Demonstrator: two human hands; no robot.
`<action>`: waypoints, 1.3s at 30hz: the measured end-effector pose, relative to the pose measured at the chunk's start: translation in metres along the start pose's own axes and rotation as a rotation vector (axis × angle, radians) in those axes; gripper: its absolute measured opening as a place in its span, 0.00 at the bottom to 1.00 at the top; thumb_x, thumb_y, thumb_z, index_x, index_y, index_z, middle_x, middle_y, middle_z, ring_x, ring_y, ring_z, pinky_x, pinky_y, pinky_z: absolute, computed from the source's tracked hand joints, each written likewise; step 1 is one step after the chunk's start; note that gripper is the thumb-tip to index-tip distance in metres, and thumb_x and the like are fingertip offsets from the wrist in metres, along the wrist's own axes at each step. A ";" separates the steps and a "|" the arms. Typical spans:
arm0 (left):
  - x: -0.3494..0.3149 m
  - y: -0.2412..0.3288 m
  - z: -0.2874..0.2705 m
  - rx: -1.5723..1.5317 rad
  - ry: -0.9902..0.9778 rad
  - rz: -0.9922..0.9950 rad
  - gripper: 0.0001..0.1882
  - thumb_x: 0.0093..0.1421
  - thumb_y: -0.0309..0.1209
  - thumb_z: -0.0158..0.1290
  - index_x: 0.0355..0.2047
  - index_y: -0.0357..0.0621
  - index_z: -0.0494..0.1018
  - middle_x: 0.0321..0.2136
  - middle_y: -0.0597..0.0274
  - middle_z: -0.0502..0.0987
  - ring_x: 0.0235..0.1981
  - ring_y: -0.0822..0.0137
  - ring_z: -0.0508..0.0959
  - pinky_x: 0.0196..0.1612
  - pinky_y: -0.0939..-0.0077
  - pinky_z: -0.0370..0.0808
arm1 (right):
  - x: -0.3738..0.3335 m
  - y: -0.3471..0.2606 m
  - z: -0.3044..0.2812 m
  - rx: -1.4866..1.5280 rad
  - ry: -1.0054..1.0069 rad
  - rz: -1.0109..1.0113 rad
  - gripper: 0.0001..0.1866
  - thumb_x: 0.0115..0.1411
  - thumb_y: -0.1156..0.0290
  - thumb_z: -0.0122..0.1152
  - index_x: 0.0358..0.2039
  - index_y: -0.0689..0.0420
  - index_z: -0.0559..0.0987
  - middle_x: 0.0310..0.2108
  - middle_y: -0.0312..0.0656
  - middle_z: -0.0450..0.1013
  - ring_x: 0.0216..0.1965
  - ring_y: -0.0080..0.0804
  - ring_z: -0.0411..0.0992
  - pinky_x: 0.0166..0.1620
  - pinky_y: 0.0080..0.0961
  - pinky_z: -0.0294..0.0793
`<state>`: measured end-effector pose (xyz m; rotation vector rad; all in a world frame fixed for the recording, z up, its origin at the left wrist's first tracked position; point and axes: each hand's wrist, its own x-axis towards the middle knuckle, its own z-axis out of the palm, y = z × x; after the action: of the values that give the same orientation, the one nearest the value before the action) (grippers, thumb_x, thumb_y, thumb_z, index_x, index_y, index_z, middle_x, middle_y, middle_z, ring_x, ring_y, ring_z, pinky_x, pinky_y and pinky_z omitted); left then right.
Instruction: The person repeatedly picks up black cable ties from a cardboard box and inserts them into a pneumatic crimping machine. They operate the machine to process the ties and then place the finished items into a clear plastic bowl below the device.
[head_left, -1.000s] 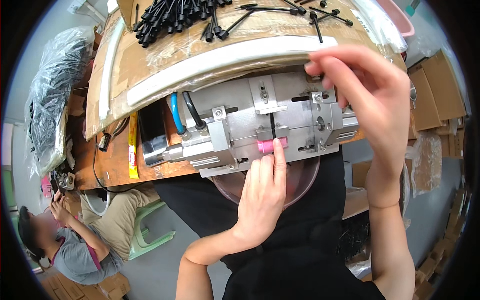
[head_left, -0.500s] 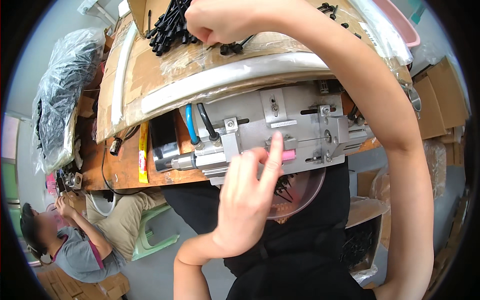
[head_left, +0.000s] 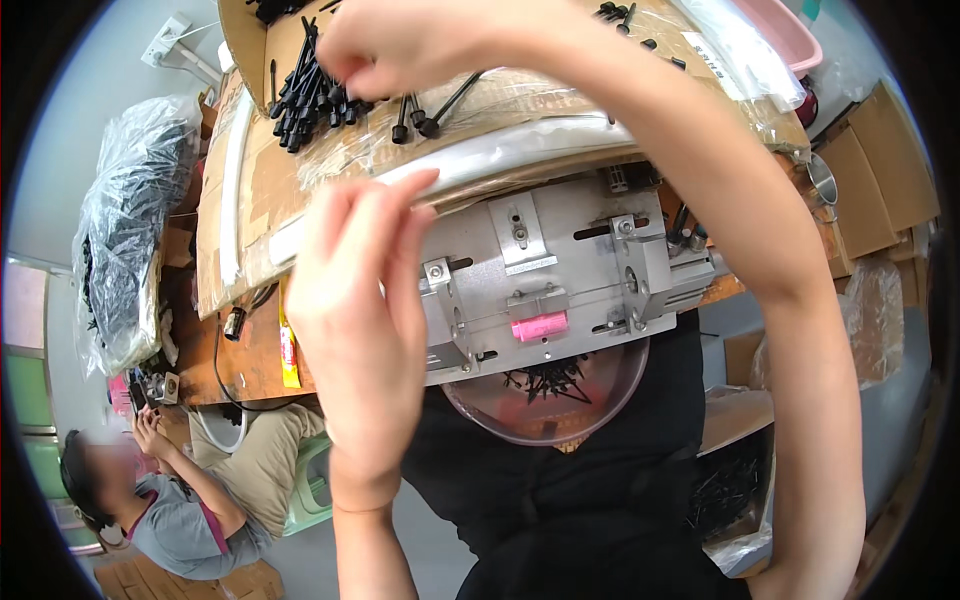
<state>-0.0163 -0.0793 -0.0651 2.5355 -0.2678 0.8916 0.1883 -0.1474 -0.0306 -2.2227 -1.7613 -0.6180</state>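
My right hand reaches across to the cardboard at the top, its fingers curled beside a pile of black rods with knobbed ends. What lies between those fingers is hidden. A few loose rods lie just right of the pile. My left hand, slightly blurred, is raised over the left end of a metal fixture. Its fingers stretch upward, apart from the thumb, with nothing seen in them. On the fixture's front middle sits a pink cylinder, beneath a small metal block.
Below the fixture, a clear bowl holds several black rods. A yellow packet lies on the wooden bench. Bagged black parts stand at left, near a seated person. An open box of black pieces is at lower right.
My left hand has moved left and up, away from the pink cylinder. My right hand has shifted left and slightly down along the pile. The whole view has shifted a little.
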 end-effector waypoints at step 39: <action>-0.102 0.002 -0.002 -0.465 -0.319 0.177 0.33 0.43 0.26 0.66 0.53 0.35 0.73 0.34 0.63 0.72 0.33 0.65 0.70 0.35 0.72 0.70 | -0.166 -0.130 -0.053 1.474 -0.100 0.891 0.08 0.62 0.75 0.60 0.35 0.68 0.78 0.27 0.45 0.79 0.29 0.24 0.79 0.35 0.19 0.82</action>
<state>-0.0970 -0.0765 -0.1270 2.2225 -0.7177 0.4115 0.0223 -0.2820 -0.0703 -1.5197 -0.5412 0.7652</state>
